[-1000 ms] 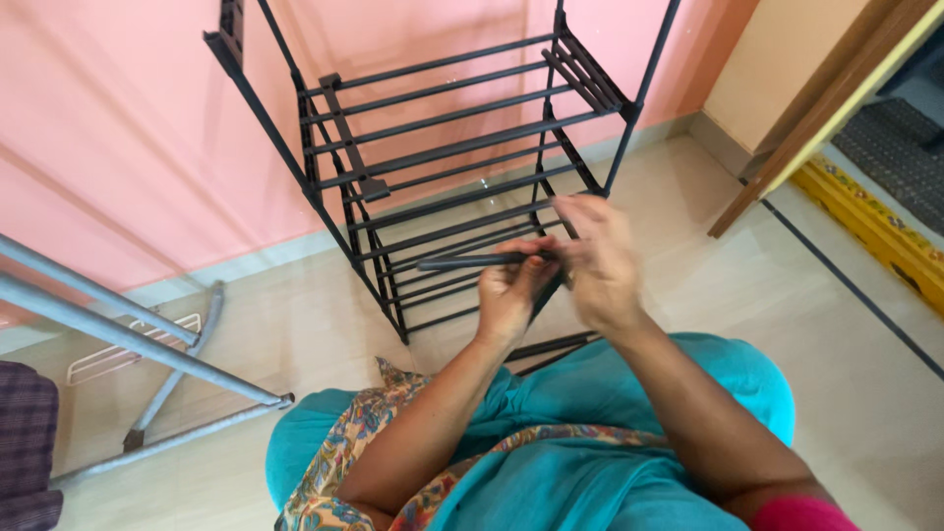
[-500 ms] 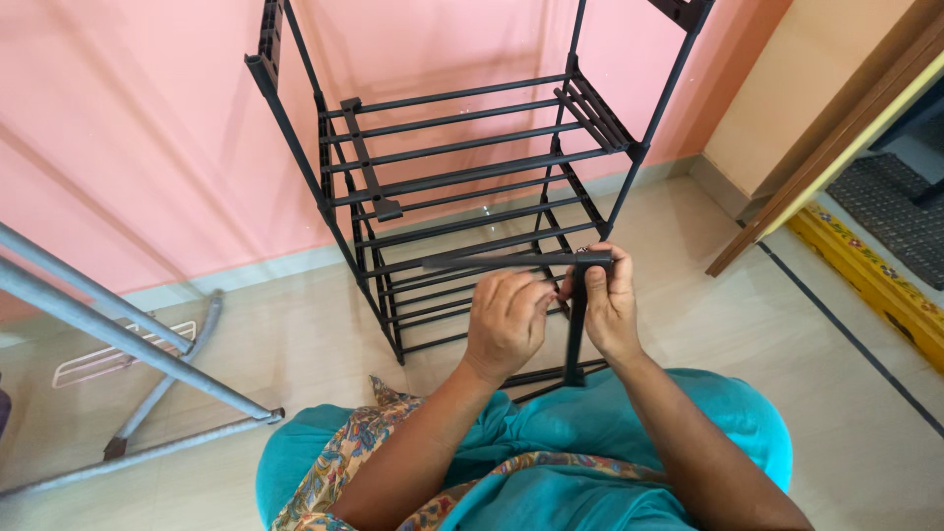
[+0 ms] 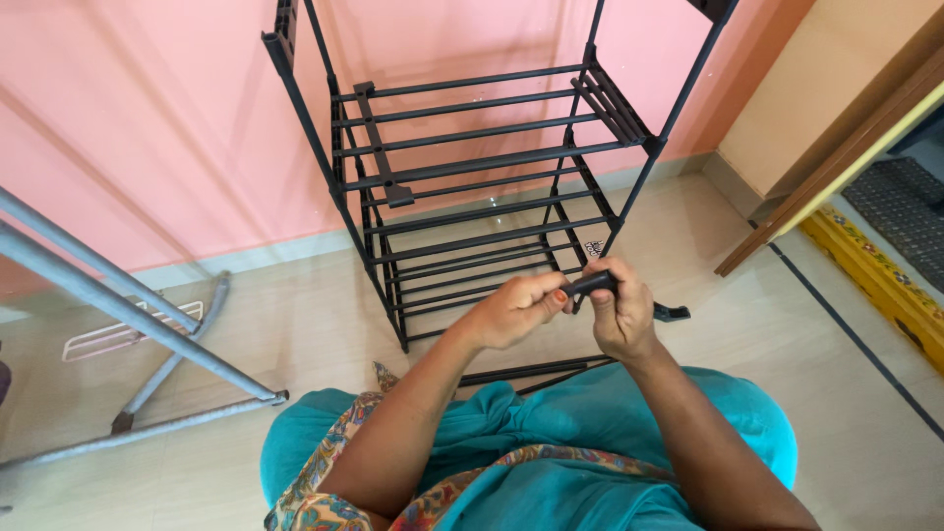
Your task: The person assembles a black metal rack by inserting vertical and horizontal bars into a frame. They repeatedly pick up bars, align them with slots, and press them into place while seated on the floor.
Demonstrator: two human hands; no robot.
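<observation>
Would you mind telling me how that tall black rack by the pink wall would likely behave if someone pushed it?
The black rack is probably light: thin open tubes, no panels. Tall and narrow, it may tip or slide on the smooth floor. Its plug-in joints may let it wobble or flex.

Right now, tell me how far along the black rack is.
Done: the rack stands by the pink wall with several tiers of bars fitted. In hand: the left hand and right hand grip one black piece. Left: loose rods lie on the floor, unfitted.
</observation>
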